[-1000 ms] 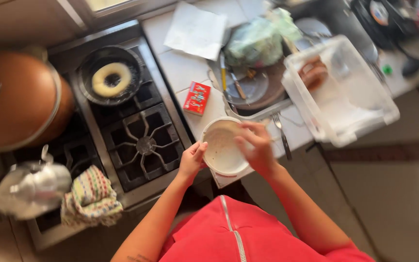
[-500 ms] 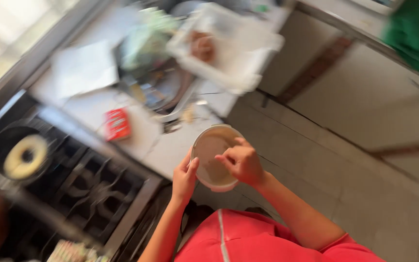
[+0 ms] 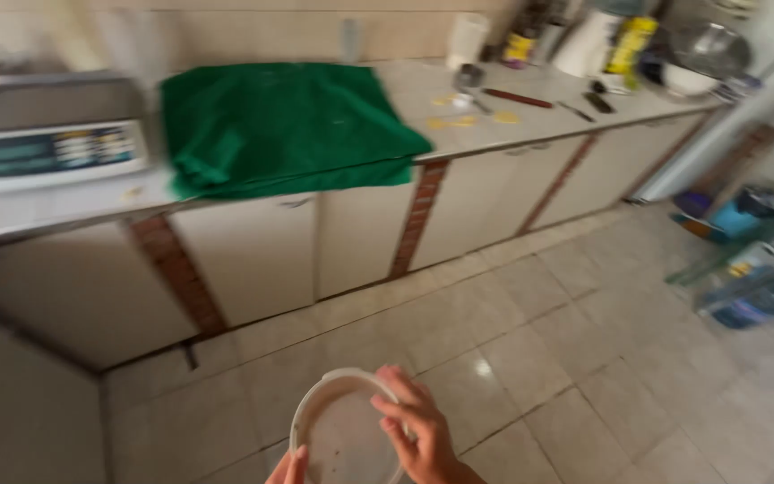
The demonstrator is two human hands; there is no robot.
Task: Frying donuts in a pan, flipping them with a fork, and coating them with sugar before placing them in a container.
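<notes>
Two hands are holding one round pale bowl [image 3: 344, 435] low over the tiled floor [image 3: 566, 358].

We are gripping the bowl's right rim with our right hand [image 3: 416, 430], fingers curled over the edge and thumb on the outside. Our left hand [image 3: 287, 468] is showing only fingertips at the lower rim, the rest being cut off by the frame's bottom edge, so we cannot tell how firmly it is clasping. The bowl's inside is looking smeared, though blur is hiding what the marks are. Across the floor, a green cloth [image 3: 284, 125] is draping over the white counter [image 3: 494, 116], beside a grey appliance [image 3: 51, 134]. Jars and utensils at the counter's far end are too blurred to identify.
</notes>
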